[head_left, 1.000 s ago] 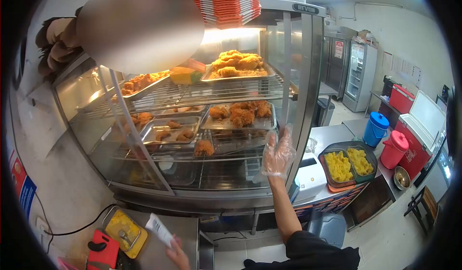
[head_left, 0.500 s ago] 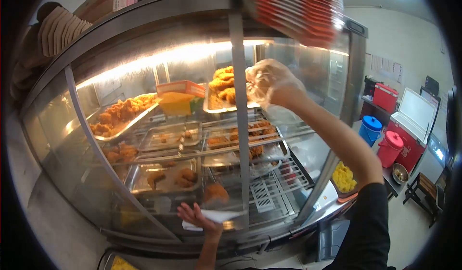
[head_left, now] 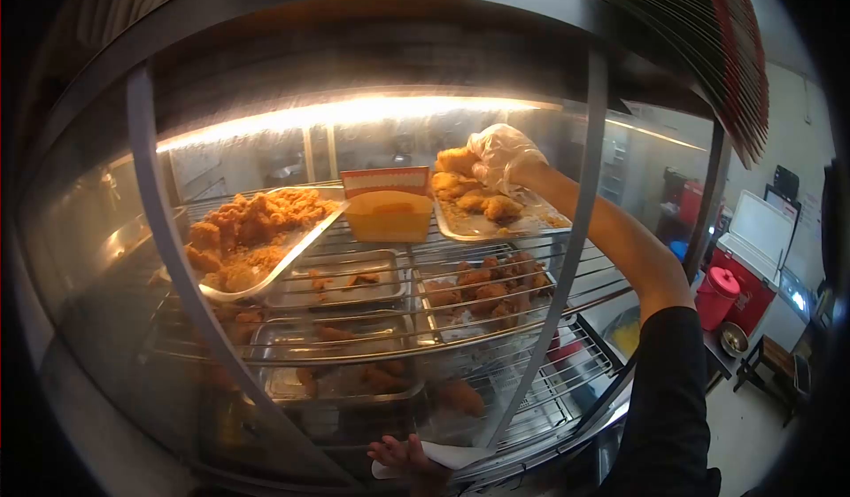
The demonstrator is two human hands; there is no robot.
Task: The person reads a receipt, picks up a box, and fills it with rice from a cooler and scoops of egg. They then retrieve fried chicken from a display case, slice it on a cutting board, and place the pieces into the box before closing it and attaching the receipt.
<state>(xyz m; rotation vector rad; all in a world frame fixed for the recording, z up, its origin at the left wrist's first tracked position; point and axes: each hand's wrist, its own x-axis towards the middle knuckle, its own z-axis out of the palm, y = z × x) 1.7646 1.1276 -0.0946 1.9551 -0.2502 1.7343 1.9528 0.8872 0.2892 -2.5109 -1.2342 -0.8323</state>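
My right hand (head_left: 505, 153), in a clear plastic glove, reaches inside the glass warming cabinet. Its fingers are closed round a piece of fried chicken (head_left: 455, 159) at the upper right tray (head_left: 531, 222), where more fried pieces (head_left: 487, 205) lie. Low in front of the cabinet, my left hand (head_left: 403, 454) is palm up with its fingers apart, and a white paper (head_left: 452, 454) rests on it. Left of the right-hand tray stands a red and yellow carton (head_left: 387, 205). A tray heaped with fried chicken (head_left: 257, 222) is at the upper left.
Lower racks hold metal trays (head_left: 341, 289) with a few pieces and a tray of darker chicken (head_left: 496, 289). A slanted metal post (head_left: 567, 258) crosses before my right forearm. Stacked red cartons (head_left: 735, 63) overhang the upper right. Beyond are a pink bucket (head_left: 717, 295) and a cooler (head_left: 753, 231).
The view has moved closer to the cabinet. My right hand now has a chicken piece visible in its fingers over the tray. My left hand sits lower in view, still with the paper.
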